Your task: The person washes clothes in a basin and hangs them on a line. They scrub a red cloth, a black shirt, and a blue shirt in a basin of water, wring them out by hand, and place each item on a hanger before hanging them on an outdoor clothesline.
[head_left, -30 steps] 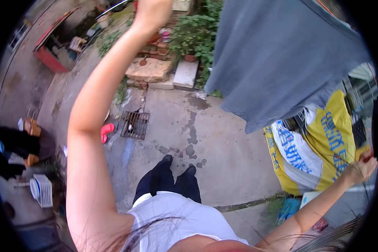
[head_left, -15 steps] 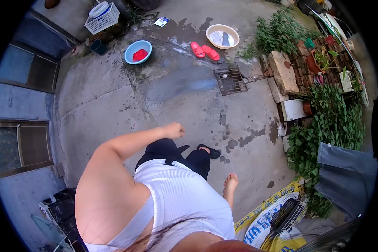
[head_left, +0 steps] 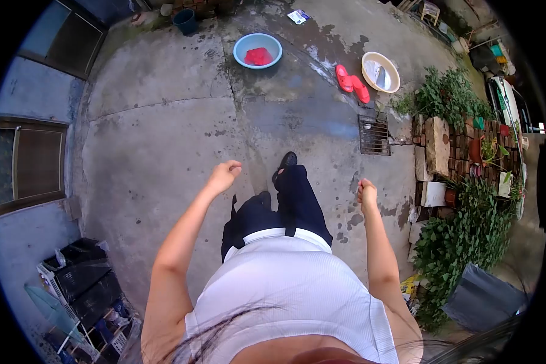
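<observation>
Concrete paving (head_left: 158, 158) supports red slippers (head_left: 360, 90) and a drain grate (head_left: 375, 134). Left hand (head_left: 223, 177): loosely half-open. Right hand (head_left: 367, 194): curled, closure unclear from here.

red cloth (head_left: 259, 56) in blue basin (head_left: 258, 40)

You are in what looks like the outdoor yard of a home: stained concrete (head_left: 158, 151) lies underfoot, a bluish wall (head_left: 36, 91) with a framed window (head_left: 39, 164) borders it, and you have a drain grate (head_left: 375, 134), a blue basin (head_left: 241, 44), red slippers (head_left: 344, 79), stacked bricks (head_left: 458, 142) and leafy plants (head_left: 464, 236) around you.
</observation>
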